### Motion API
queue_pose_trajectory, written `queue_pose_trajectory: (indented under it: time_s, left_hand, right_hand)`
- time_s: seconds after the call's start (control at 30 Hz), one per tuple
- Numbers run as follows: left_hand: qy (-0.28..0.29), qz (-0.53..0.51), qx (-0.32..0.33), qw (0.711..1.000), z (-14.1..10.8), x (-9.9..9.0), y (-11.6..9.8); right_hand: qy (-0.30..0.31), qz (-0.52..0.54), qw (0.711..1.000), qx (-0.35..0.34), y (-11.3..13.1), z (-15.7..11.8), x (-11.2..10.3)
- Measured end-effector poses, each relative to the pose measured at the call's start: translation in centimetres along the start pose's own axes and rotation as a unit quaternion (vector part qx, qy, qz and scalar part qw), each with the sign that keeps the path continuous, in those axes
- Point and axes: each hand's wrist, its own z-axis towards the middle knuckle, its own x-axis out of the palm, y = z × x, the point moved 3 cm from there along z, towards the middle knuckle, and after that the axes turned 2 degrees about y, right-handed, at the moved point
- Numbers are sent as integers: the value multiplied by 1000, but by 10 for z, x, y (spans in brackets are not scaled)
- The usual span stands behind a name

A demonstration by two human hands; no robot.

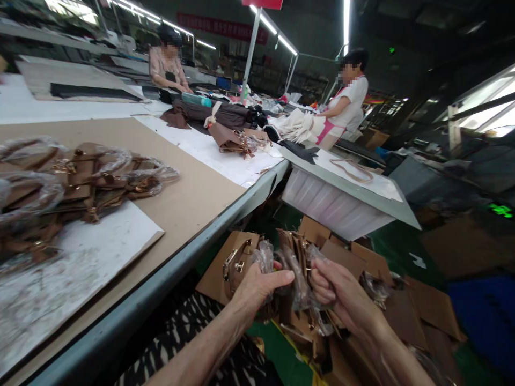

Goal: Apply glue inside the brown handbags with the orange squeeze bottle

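Low in front of me, beside the table edge, my left hand [261,281] is closed around a clear-plastic-wrapped strap [263,256], its thumb stretched to the right. My right hand [336,281] makes a fist on another plastic-wrapped strap [316,253]. Between the hands hang brown bag pieces [293,244] with more plastic-wrapped straps; how they join is hidden. A brown panel with a metal clasp [237,262] sticks out to the left of my left hand. Below both hands lie more brown pieces, partly covered by my forearms.
A long table [193,187] runs along my left, bearing a pile of brown strapped pieces [88,182]. Farther along lies a brown bundle [231,139]. A side table over a translucent bin [333,203] stands ahead. Cardboard-brown pieces [426,311] fill the right. Two people work beyond.
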Motion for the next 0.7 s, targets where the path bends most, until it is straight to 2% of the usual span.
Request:
queue_pose_trajectory:
  time_s: [0.07, 0.13, 0.23, 0.3, 0.4, 0.47, 0.57, 0.63, 0.7]
  left_hand:
    - [51, -40, 1, 998, -4, 7, 0]
    - [83, -73, -10, 994, -9, 9, -1]
    - [42, -51, -20, 998, -14, -5, -1]
    - [32, -40, -45, 998, -15, -21, 1]
    - [78, -85, -93, 989, -16, -40, 6]
    - [120, -138, -89, 979, -22, -47, 5]
    - [197, -194, -75, 958, -39, -49, 3]
    - [213, -192, -72, 955, -51, -50, 4]
    - [200, -180, -66, 961, -60, -53, 5]
  right_hand:
    - [34, -1, 999, 13, -16, -6, 33]
    - [52, -12, 998, 19, -29, -9, 54]
    - [60, -64, 996, 23, -35, -8, 59]
    - [45, -127, 991, 24, -30, -2, 41]
    - [-38, -258, 965, 13, -17, 19, -13]
    - [-126, -350, 928, 4, -12, 39, -57]
    - [-218, -461, 859, 46, -20, 66, -113]
    - [-250, -503, 824, 78, -32, 79, -135]
    - [-243, -529, 808, 92, -47, 92, -143]
